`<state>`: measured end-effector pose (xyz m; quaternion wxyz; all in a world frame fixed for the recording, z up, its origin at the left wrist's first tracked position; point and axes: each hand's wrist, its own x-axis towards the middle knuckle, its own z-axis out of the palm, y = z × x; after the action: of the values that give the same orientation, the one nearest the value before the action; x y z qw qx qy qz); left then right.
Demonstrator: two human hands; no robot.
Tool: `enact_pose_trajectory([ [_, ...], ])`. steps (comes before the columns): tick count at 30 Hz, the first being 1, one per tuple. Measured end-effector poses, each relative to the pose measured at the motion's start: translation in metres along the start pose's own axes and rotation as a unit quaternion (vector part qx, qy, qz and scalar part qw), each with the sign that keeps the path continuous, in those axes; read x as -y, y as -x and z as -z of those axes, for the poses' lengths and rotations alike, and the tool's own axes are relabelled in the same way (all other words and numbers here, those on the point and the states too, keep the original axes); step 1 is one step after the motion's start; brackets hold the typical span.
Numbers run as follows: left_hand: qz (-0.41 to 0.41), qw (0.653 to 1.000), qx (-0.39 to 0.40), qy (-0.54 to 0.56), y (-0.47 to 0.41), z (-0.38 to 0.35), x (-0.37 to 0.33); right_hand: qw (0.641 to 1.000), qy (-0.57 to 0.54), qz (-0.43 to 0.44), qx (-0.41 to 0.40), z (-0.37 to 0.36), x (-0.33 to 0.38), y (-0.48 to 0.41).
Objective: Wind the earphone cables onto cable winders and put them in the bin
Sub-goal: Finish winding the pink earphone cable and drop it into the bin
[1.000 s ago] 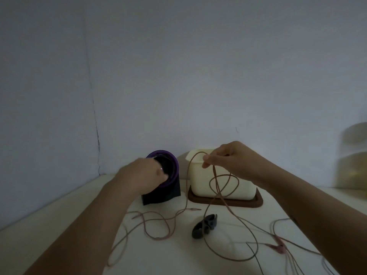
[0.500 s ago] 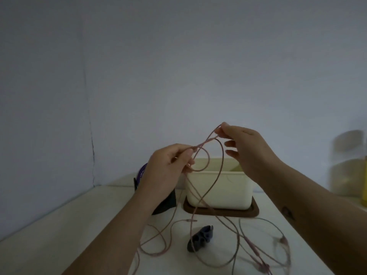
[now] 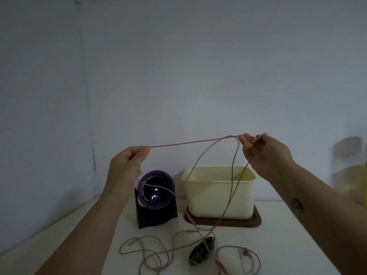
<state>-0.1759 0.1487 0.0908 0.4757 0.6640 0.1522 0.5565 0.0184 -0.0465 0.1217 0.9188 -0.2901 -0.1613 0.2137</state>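
A pink earphone cable point(image 3: 190, 143) is stretched taut in the air between both hands, above the table. My left hand point(image 3: 127, 163) pinches one end of the stretch. My right hand point(image 3: 264, 153) pinches the other, where loops hang down in front of the cream bin point(image 3: 218, 195). The rest of the cable lies in loose curls on the white table point(image 3: 83, 225). A dark cable winder point(image 3: 201, 251) lies on the table among the curls, in front of the bin.
The bin stands on a brown tray point(image 3: 256, 221) by the back wall. To its left is a black stand with a purple-rimmed round device point(image 3: 155, 193). A yellowish object point(image 3: 364, 185) sits at the far right edge.
Both hands rose and moved apart, pulling the cable straight between them. One second ago my left hand was down by the purple device; now it pinches the cable.
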Motion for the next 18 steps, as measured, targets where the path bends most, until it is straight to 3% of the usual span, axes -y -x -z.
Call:
enact_pose_trajectory([
  [2, -0.014, 0.997, 0.013, -0.076, -0.001, 0.01, 0.006, 1.0, 0.017, 0.011, 0.01, -0.003, 0.004, 0.001],
  [7, 0.1, 0.953, 0.217, -0.187, 0.0, 0.027, 0.01, 0.984, 0.14, 0.016, 0.111, -0.025, 0.012, 0.014],
  [9, 0.112, 0.933, 0.258, -0.226, 0.005, 0.02, 0.005, 0.969, 0.187, 0.011, 0.158, -0.038, 0.01, 0.02],
  [13, 0.015, 0.932, 0.294, -0.214, 0.022, -0.015, -0.017, 0.959, 0.185, -0.013, 0.215, -0.057, 0.002, 0.032],
  [16, -0.013, 0.916, 0.347, -0.202, 0.034, -0.038, -0.022, 0.963, 0.152, -0.027, 0.223, -0.063, -0.002, 0.036],
  [18, -0.015, 0.925, 0.347, -0.156, 0.038, -0.043, -0.02, 0.971, 0.11, -0.028, 0.211, -0.061, 0.001, 0.033],
])
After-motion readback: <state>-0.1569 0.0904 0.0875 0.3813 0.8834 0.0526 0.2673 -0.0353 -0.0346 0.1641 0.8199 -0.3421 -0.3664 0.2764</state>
